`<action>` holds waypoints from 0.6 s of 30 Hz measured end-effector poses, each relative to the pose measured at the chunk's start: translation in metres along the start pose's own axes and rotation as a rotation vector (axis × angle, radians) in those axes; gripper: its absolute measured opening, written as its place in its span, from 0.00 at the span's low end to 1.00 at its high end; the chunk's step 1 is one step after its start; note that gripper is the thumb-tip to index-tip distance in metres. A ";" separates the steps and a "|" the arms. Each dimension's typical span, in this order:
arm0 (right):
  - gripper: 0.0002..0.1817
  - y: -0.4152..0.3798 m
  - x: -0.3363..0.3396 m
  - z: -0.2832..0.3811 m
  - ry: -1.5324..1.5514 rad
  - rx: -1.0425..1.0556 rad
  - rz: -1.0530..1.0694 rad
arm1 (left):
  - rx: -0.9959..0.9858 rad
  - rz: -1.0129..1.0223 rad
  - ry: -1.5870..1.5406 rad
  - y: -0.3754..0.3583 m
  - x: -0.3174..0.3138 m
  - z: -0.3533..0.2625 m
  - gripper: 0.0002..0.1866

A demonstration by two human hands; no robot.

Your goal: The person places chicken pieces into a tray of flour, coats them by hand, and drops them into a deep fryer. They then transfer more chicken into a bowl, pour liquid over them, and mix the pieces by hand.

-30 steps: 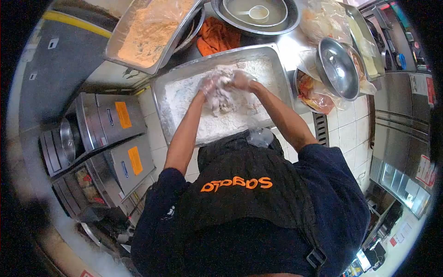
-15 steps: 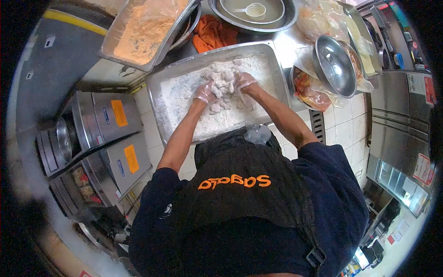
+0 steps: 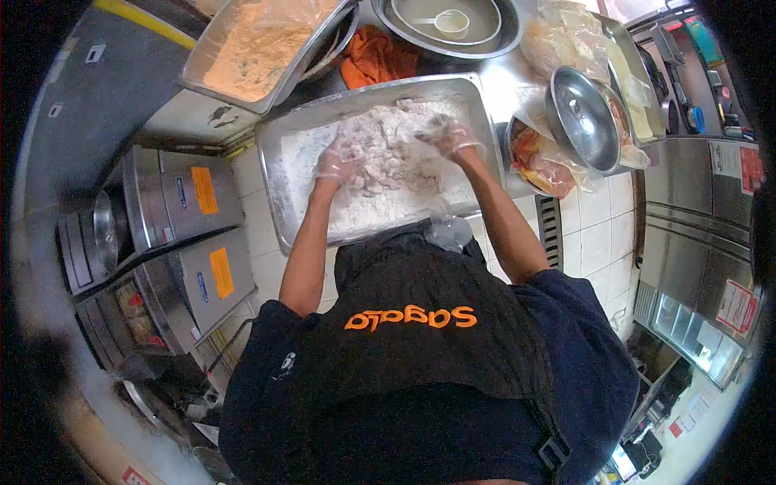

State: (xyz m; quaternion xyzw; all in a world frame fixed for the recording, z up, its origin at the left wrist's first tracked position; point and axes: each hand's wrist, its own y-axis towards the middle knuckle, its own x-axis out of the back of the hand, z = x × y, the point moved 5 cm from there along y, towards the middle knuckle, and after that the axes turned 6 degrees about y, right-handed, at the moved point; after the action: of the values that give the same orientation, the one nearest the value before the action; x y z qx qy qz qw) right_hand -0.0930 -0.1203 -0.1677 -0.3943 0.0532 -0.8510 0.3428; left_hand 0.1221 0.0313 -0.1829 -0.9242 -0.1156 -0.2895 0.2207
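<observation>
White flour fills a deep steel tray, with flour-coated pieces heaped in its middle. On the left side of the heap is my left hand, in a clear plastic glove, its fingers spread and touching the floury pieces. My right hand, gloved too, is over the right part of the tray with its fingers apart, and nothing can be made out in it. Motion blurs both sets of fingertips somewhat.
Behind the tray are an orange cloth and a steel bowl with a ladle. A tray of orange powder stands back left. At right, an empty steel bowl rests near bagged meat.
My hands have moved apart, left hand leftward and right hand rightward. The clump of coated pieces that was between them now lies loose in the flour.
</observation>
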 end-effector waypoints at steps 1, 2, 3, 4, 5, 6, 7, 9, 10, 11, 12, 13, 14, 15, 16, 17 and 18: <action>0.39 -0.016 0.015 0.010 -0.205 -0.118 -0.009 | 0.118 0.023 0.173 -0.008 0.005 0.007 0.33; 0.46 -0.037 0.023 0.028 -0.176 -0.167 0.208 | 0.217 0.069 0.252 -0.018 0.005 0.015 0.34; 0.46 -0.040 0.011 0.015 -0.171 -0.170 0.204 | 0.214 0.072 0.257 -0.021 0.000 0.018 0.34; 0.46 -0.040 -0.017 -0.004 -0.106 -0.095 0.331 | 0.190 0.190 0.388 -0.020 -0.018 0.027 0.37; 0.46 -0.043 -0.041 -0.018 -0.040 -0.019 0.460 | 0.168 0.309 0.519 -0.020 -0.040 0.039 0.39; 0.46 -0.046 -0.059 -0.016 -0.035 -0.019 0.458 | 0.167 0.311 0.524 -0.012 -0.068 0.065 0.39; 0.46 -0.046 -0.077 -0.007 -0.052 -0.063 0.355 | 0.043 0.318 0.301 -0.001 -0.108 0.091 0.41; 0.46 -0.044 -0.089 -0.012 -0.068 -0.114 0.247 | -0.084 0.328 0.077 0.000 -0.135 0.066 0.43; 0.42 -0.040 -0.092 -0.017 -0.077 -0.056 0.268 | 0.182 0.298 -0.313 -0.008 -0.124 0.021 0.43; 0.38 -0.036 -0.093 -0.022 -0.086 0.003 0.291 | 0.452 0.256 -0.701 -0.015 -0.123 0.004 0.42; 0.34 -0.030 -0.095 -0.025 -0.093 0.065 0.314 | 0.373 0.282 -0.675 0.015 -0.155 0.065 0.38; 0.31 -0.022 -0.097 -0.026 -0.100 0.131 0.335 | 0.369 0.281 -0.670 0.014 -0.142 0.057 0.38; 0.27 -0.013 -0.097 -0.024 -0.107 0.200 0.354 | 0.179 0.188 -0.459 0.011 -0.109 0.027 0.35; 0.23 -0.010 -0.099 -0.020 -0.115 0.267 0.377 | -0.003 0.096 -0.248 -0.001 -0.075 -0.012 0.32; 0.19 -0.040 -0.042 0.037 -0.044 0.054 0.323 | -0.119 -0.068 -0.026 -0.024 -0.037 -0.059 0.27; 0.19 -0.037 -0.040 0.036 -0.042 0.052 0.323 | -0.119 -0.064 -0.025 -0.020 -0.035 -0.054 0.27; 0.20 -0.028 -0.035 0.035 -0.073 0.085 0.327 | -0.191 -0.039 -0.040 -0.011 -0.031 -0.047 0.23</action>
State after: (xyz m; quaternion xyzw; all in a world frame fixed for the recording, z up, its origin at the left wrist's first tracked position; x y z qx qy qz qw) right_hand -0.0672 -0.0707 -0.1555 -0.3963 0.0683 -0.7704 0.4947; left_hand 0.0700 0.0156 -0.1626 -0.9441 -0.1097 -0.2850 0.1237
